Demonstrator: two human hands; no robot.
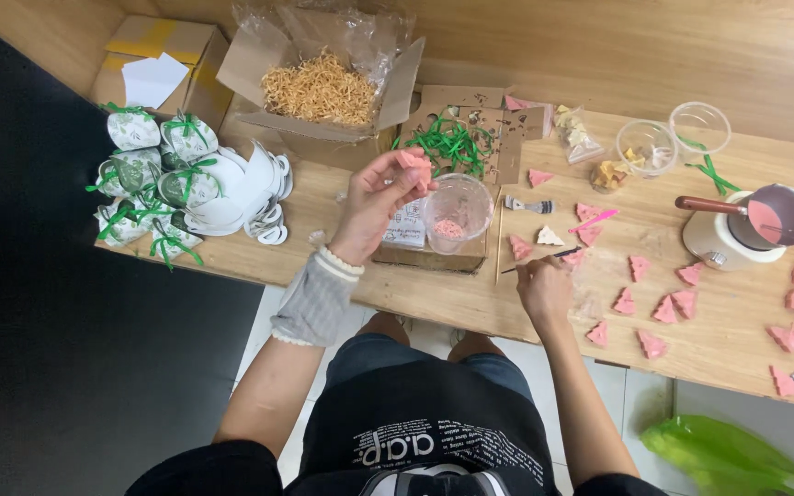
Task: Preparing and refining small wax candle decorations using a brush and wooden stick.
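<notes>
My left hand [377, 200] is raised above the wooden table [388, 285] and pinches a small pink triangular piece [415, 163] between its fingertips. Just to its right stands a clear plastic cup [457, 213] with pink crumbs in the bottom, set on a flat cardboard box. My right hand [544, 287] rests near the table's front edge and grips a thin dark stick-like tool [544, 261] that points to the right. Several more pink triangles [652, 308] lie spread over the table to the right of that hand.
A small pot of pink liquid [769, 219] sits on a white warmer at the right. Green ribbons [450, 142] lie on cardboard behind the cup. An open box of straw-like filler [319, 87] stands at the back. Wrapped white pouches with green bows [153, 179] crowd the left end.
</notes>
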